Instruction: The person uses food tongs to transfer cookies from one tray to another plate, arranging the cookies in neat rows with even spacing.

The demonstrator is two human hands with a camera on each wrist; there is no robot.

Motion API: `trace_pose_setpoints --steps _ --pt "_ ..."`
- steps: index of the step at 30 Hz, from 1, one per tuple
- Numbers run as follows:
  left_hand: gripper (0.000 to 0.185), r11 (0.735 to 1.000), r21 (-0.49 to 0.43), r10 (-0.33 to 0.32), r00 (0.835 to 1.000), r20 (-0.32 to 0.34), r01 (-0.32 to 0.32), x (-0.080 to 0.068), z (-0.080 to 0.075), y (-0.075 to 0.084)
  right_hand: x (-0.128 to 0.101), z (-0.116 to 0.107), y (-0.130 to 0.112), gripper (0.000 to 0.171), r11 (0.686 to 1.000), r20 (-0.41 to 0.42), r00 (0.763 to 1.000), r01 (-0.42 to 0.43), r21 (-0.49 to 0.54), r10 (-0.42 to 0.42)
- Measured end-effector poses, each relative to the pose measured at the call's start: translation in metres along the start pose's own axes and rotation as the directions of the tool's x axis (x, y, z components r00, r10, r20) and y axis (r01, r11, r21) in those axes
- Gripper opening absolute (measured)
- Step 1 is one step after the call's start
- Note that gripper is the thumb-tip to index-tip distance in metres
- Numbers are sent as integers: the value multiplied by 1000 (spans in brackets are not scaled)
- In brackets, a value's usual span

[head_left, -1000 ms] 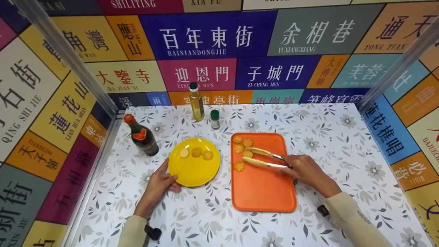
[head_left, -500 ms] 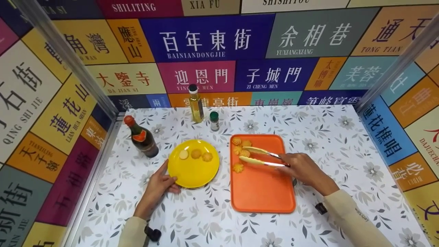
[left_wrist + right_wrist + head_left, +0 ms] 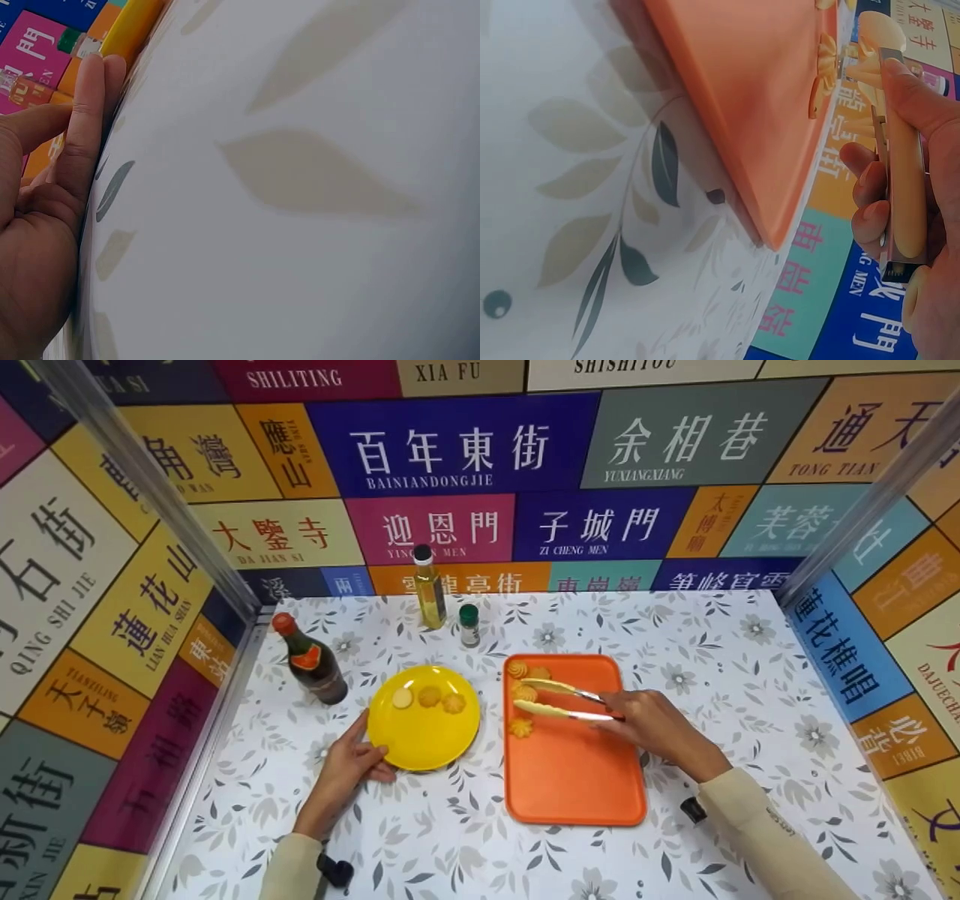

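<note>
- Nearest, left hand (image 3: 351, 769): lies flat on the bench (image 3: 450, 840), fingers (image 3: 88, 112) straight and relaxed, tips touching the near-left rim of the yellow plate (image 3: 424, 718). Nothing gripped. Forearm runs in from the near edge.
- Right hand (image 3: 651, 724): fingers (image 3: 871, 202) curled round the handle end of the tongs (image 3: 559, 701), wrist low over the right edge of the orange tray (image 3: 574, 765), forearm angled in from the near right.
- Tongs arms point left across the tray and stand apart, tips about the cookies (image 3: 525, 690) clustered at the tray's far-left corner. Whether a cookie is pinched cannot be told.
- One cookie lies a little apart, nearer, just below the tips.
- Plate already carries three pieces along its far side.
- Risk, judged: a hard squeeze could crack a cookie; a shallow grip on an edge could let it slip off. The tips sweeping sideways could push neighbours over the tray rim.
- Far: dark bottle (image 3: 309, 660), oil bottle (image 3: 430, 589) and small jar (image 3: 469, 624), well apart from both hands.
</note>
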State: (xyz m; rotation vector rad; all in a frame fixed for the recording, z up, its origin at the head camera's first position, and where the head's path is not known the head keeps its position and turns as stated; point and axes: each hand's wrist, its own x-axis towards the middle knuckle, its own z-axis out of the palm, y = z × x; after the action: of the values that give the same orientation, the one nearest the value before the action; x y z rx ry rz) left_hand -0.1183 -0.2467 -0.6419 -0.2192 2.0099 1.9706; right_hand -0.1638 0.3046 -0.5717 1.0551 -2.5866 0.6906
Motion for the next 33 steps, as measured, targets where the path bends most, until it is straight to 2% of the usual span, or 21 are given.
trace_pose_setpoints --steps 13,22,29,33 --pt "86 1000 13 -20 1000 -19 20 1 0 0 19 5 -8 30 998 5 998 63 -13 -63" --pt "86 998 -30 47 999 9 -47 1 1 -2 31 9 -14 35 997 6 997 74 -3 -74" --pt "86 998 -53 45 999 18 -44 2 1 -2 40 12 -20 34 997 27 996 82 4 -83" --pt "86 999 -28 36 999 14 -35 2 1 -2 44 14 -23 35 998 41 997 69 11 -70"
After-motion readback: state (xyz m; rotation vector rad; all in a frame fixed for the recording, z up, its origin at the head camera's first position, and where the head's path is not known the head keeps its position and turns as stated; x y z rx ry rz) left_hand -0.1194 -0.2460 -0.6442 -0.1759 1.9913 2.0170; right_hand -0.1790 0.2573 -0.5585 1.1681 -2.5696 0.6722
